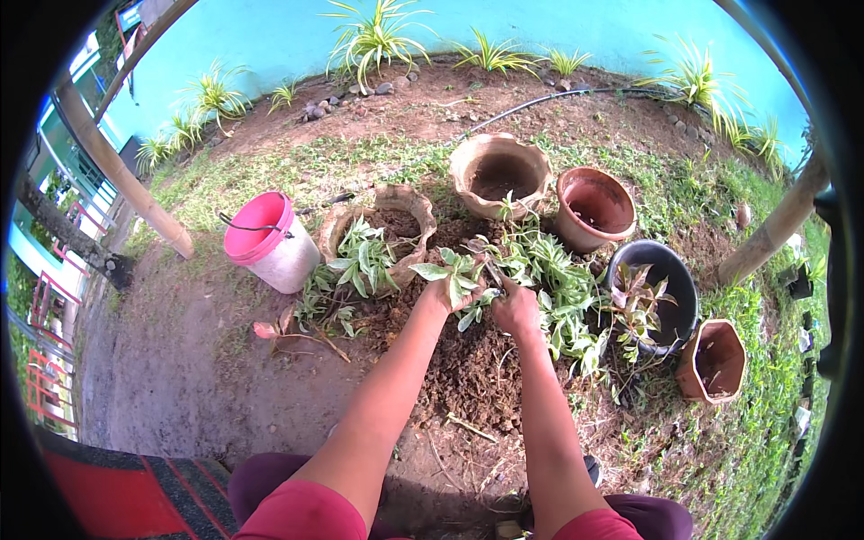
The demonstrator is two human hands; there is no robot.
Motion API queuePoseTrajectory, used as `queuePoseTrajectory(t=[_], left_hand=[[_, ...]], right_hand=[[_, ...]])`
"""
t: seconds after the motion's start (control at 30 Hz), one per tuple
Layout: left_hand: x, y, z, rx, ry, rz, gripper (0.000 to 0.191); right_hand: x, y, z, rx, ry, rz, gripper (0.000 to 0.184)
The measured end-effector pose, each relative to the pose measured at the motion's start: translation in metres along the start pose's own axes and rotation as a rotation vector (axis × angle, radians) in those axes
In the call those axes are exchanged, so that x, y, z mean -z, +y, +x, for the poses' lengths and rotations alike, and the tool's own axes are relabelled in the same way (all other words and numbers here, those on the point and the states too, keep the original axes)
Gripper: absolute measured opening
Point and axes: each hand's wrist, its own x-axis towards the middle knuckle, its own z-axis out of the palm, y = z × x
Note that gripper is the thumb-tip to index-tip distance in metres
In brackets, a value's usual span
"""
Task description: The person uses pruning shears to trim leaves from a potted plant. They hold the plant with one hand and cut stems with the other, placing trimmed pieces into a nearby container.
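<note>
My left hand (464, 289) grips a leafy cutting (453, 271) with pale-edged green leaves. Close beside it, my right hand (516, 307) is closed on a hand tool (495, 273), perhaps pruning shears, whose metal part points toward the cutting's stem. Fingers hide much of the tool. More variegated cuttings (547, 270) lie heaped just right of my hands, over loose brown soil (466, 371). To the left, a scalloped clay pot (426, 212) holds soil, with similar cuttings (364, 256) at its near rim.
Beyond my hands stand a scalloped pot (466, 158) and a reddish-brown pot (580, 233). A black pot (688, 297) and an octagonal pot (688, 378) stand at the right. A pink-rimmed bucket (290, 260) is at the left. Wooden posts (128, 175) rise on both sides; a black hose (520, 106) crosses behind.
</note>
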Motion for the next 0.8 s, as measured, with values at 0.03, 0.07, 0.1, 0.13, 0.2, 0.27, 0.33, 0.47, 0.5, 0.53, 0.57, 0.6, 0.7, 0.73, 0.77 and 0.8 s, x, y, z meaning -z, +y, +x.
queuePoseTrajectory(t=[0.03,0.07,0.1,0.13,0.2,0.27,0.33,0.47,0.5,0.53,0.57,0.6,0.7,0.73,0.77,0.8], left_hand=[[0.002,-0.001,0.001,0.023,-0.020,0.028,0.035],[0.003,-0.003,0.003,0.016,-0.032,0.019,0.031],[0.003,-0.002,0.003,0.019,-0.029,0.046,0.029],[0.004,-0.001,0.005,0.020,-0.025,0.070,0.028],[0.004,-0.001,0.004,0.001,0.060,0.115,0.022],[0.003,0.000,0.002,-0.009,0.143,0.183,0.019],[0.001,0.002,-0.003,0.016,0.153,0.247,0.020],[-0.009,0.012,-0.016,0.084,0.189,0.398,0.021],[-0.013,0.018,-0.018,0.116,0.222,0.495,0.021],[-0.015,0.019,-0.019,-0.023,0.357,0.714,0.018],[-0.019,0.018,-0.014,-0.212,0.540,0.825,0.016],[-0.020,0.021,-0.015,-0.299,0.545,0.996,0.016],[-0.021,0.027,-0.016,-0.472,0.568,1.393,0.016],[-0.020,0.027,-0.016,-0.517,0.621,1.541,0.016],[-0.018,0.025,-0.016,-0.543,0.677,1.684,0.016],[-0.016,0.024,-0.015,-0.536,0.738,1.790,0.017]], right_hand=[[0.001,-0.002,0.000,-0.025,0.008,0.032,0.048],[0.002,-0.003,0.000,-0.048,0.017,0.062,0.048],[0.004,-0.005,0.002,-0.056,0.005,0.044,0.047],[0.005,-0.006,0.003,-0.063,-0.010,0.023,0.047],[0.005,-0.009,0.005,-0.085,-0.019,0.000,0.045],[0.001,-0.011,0.004,-0.103,-0.017,-0.009,0.044],[-0.003,-0.011,0.004,-0.130,-0.022,0.001,0.043],[0.003,0.002,0.009,-0.186,-0.018,0.000,0.038],[0.010,0.010,0.012,-0.236,-0.022,-0.020,0.035],[0.016,0.017,0.014,-0.251,-0.009,-0.015,0.035],[0.021,0.022,0.016,-0.303,0.020,-0.005,0.035],[0.024,0.026,0.017,-0.276,0.029,-0.023,0.035],[0.029,0.032,0.022,-0.302,0.026,0.065,0.036],[0.029,0.032,0.023,-0.290,0.062,0.038,0.036],[0.029,0.033,0.023,-0.276,0.098,0.038,0.036],[0.030,0.035,0.022,-0.268,0.118,0.051,0.035]])
